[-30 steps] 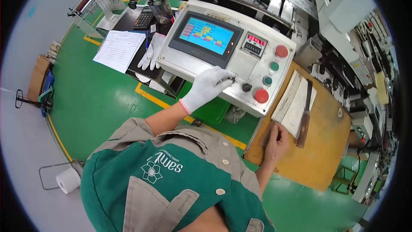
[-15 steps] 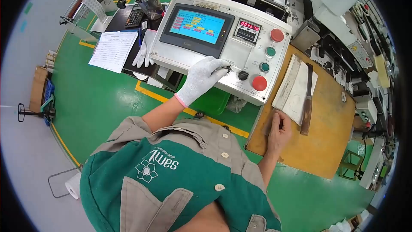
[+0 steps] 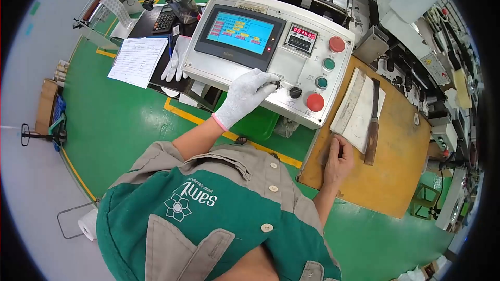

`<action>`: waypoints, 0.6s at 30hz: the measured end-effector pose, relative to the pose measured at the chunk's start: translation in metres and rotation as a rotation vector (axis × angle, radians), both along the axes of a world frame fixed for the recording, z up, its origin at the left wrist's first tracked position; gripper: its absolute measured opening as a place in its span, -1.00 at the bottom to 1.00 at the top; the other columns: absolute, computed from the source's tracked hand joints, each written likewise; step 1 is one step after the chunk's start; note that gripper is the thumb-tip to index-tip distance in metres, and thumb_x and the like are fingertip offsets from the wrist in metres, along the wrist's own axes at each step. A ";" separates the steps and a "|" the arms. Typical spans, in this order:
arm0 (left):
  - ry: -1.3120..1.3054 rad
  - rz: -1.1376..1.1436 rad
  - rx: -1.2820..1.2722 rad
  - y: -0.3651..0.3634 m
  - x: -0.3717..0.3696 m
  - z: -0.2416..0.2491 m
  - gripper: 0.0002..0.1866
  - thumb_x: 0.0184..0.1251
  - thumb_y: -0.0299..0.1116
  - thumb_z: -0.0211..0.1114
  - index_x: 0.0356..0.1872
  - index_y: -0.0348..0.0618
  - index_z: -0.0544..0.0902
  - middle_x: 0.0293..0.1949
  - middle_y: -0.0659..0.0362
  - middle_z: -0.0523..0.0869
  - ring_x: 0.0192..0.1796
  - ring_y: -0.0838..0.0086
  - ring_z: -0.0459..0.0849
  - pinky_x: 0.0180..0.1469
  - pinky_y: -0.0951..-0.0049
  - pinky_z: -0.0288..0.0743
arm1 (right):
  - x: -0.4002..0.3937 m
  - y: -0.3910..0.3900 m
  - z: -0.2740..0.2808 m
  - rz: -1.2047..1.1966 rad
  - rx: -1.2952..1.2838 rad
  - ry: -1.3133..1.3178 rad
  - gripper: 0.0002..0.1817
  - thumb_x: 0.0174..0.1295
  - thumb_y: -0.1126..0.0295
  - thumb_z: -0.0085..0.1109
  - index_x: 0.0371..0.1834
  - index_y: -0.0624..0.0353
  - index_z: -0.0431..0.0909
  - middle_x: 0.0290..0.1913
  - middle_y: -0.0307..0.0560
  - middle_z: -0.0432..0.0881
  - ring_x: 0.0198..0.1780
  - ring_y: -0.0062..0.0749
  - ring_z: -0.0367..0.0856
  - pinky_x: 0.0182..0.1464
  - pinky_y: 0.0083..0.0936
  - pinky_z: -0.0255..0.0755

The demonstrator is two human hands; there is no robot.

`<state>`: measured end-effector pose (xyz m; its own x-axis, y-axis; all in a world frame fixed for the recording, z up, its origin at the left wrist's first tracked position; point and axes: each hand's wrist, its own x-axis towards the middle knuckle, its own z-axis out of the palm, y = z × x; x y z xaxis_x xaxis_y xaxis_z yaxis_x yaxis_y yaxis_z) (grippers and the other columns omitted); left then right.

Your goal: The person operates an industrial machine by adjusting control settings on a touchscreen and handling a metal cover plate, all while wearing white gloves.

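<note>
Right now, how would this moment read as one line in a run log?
left hand: gloved, on panel knob | right hand: bare, on wooden board | screen: lit

The red digital counter (image 3: 303, 33) on the control panel (image 3: 271, 57), upper middle of the frame, appears to read 004680. The person's green work jacket (image 3: 208, 229), lower middle, carries white lettering (image 3: 197, 194) seen upside down that looks like "samt", beside a white flower emblem (image 3: 177, 206). Writing on the touchscreen (image 3: 239, 28) and on the paper form (image 3: 137, 61) at upper left is too small to read.
</note>
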<state>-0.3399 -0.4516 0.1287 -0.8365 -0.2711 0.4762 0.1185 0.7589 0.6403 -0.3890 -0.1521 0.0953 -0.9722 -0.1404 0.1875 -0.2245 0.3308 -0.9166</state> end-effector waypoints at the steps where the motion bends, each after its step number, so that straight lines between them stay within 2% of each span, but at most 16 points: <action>1: -0.017 -0.003 -0.004 0.000 0.001 0.002 -0.81 0.28 -0.37 0.36 -0.11 -0.11 0.72 -0.35 0.10 0.65 -0.27 0.22 0.67 -0.21 0.28 0.55 | -0.001 0.002 -0.003 0.002 0.001 0.003 -0.84 0.42 0.46 0.21 -0.08 0.32 0.66 -0.17 -0.21 0.65 -0.14 -0.60 0.55 -0.04 -0.64 0.44; 8: -0.043 -0.004 0.016 -0.002 0.003 0.001 -0.81 0.30 -0.36 0.34 -0.10 -0.11 0.71 -0.36 0.08 0.62 -0.28 0.20 0.64 -0.22 0.25 0.51 | 0.002 -0.002 -0.001 -0.005 -0.042 -0.019 -0.84 0.42 0.43 0.22 -0.09 0.31 0.66 -0.20 -0.24 0.65 -0.16 -0.59 0.53 -0.06 -0.64 0.43; 10: -0.082 -0.006 -0.020 -0.003 0.003 0.000 -0.77 0.29 -0.41 0.35 -0.04 -0.13 0.70 -0.28 0.05 0.68 -0.19 0.17 0.67 -0.11 0.26 0.52 | 0.002 -0.003 0.005 -0.023 0.036 0.040 -0.85 0.40 0.43 0.23 -0.11 0.31 0.66 -0.23 -0.22 0.65 -0.18 -0.58 0.53 -0.09 -0.61 0.43; 11: -0.069 -0.011 0.035 -0.001 0.002 0.001 -0.75 0.27 -0.41 0.37 -0.03 -0.14 0.70 -0.31 0.04 0.67 -0.19 0.16 0.66 -0.10 0.24 0.51 | -0.001 0.001 -0.006 -0.023 0.017 0.054 -0.85 0.38 0.44 0.24 -0.13 0.32 0.66 -0.26 -0.19 0.65 -0.20 -0.56 0.54 -0.11 -0.59 0.43; 12: -0.046 -0.013 0.074 0.001 0.002 0.002 -0.73 0.25 -0.41 0.38 -0.02 -0.13 0.70 -0.33 0.04 0.66 -0.22 0.17 0.65 -0.12 0.24 0.51 | -0.001 0.001 -0.005 -0.034 0.089 0.082 -0.86 0.36 0.45 0.25 -0.15 0.31 0.66 -0.28 -0.18 0.66 -0.20 -0.55 0.55 -0.11 -0.57 0.44; 14: -0.032 0.017 0.023 0.001 0.000 0.000 -0.77 0.29 -0.33 0.36 -0.06 -0.09 0.71 -0.40 0.07 0.61 -0.34 0.21 0.61 -0.25 0.24 0.50 | 0.000 0.000 -0.001 -0.025 0.055 0.072 -0.86 0.37 0.46 0.25 -0.14 0.31 0.67 -0.25 -0.18 0.67 -0.19 -0.55 0.56 -0.10 -0.58 0.44; 18: -0.053 -0.017 0.040 0.000 0.003 0.007 -0.75 0.27 -0.33 0.37 -0.04 -0.04 0.69 -0.41 0.13 0.60 -0.36 0.29 0.61 -0.27 0.29 0.50 | 0.000 0.002 -0.005 -0.001 -0.002 0.037 -0.86 0.38 0.49 0.22 -0.11 0.32 0.67 -0.20 -0.18 0.66 -0.16 -0.55 0.56 -0.07 -0.60 0.45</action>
